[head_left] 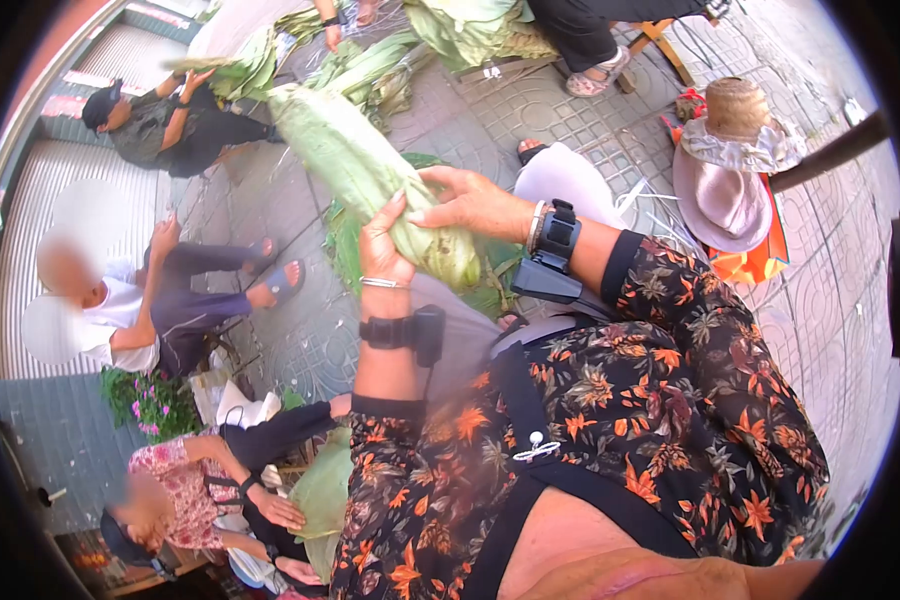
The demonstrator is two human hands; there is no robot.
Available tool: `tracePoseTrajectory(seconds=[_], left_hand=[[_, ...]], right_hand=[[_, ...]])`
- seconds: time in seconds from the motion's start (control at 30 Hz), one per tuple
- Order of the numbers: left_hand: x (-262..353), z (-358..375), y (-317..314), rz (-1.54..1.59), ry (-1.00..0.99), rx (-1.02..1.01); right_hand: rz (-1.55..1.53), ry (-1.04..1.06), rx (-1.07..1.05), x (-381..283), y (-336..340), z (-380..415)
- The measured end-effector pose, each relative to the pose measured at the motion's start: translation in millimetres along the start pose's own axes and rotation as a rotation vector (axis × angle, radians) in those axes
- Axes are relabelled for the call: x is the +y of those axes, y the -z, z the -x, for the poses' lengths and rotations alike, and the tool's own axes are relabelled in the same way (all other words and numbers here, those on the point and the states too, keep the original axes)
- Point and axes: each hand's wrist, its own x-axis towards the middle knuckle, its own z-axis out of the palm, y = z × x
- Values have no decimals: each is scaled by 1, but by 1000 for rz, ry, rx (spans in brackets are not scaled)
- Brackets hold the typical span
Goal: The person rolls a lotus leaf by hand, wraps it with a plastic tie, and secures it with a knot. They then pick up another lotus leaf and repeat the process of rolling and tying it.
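Both hands hold a long bundle of rolled green leaves [370,175] above the lap, slanting up and away over the pavement. The left hand [382,250] wraps its fingers tightly round the near end from below, and the right hand [465,203] closes over the same end from the side, the two hands touching. The ground is grey patterned paving tiles [560,115], strewn with more green leaves [365,65]. A corrugated metal shutter [45,215] lines one side. Other people sit low nearby handling leaves. A sun hat [725,195] lies on an orange cloth.
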Motion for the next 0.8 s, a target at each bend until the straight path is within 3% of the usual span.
tracePoseTrajectory(seconds=[0.07,0.23,0.37,0.47,0.67,0.73,0.77,0.8], left_hand=[[9,5,-15,-21,-44,-5],[8,22,-55,-65,123,-202],[-30,26,-84,-137,279,-311],[-61,32,-102,-242,306,-306],[-55,17,-74,-289,425,-259],[-56,18,-74,-283,457,-277],[-57,23,-76,-289,459,-270],[-57,26,-79,-295,444,-272]], right_hand=[[52,-118,77,-16,9,1],[70,82,294,-48,46,18],[104,-3,444,-50,91,47],[138,-71,575,-16,131,83],[226,-419,877,95,201,189],[381,-608,862,125,209,230],[583,-720,817,134,209,249],[884,-705,684,160,219,271]])
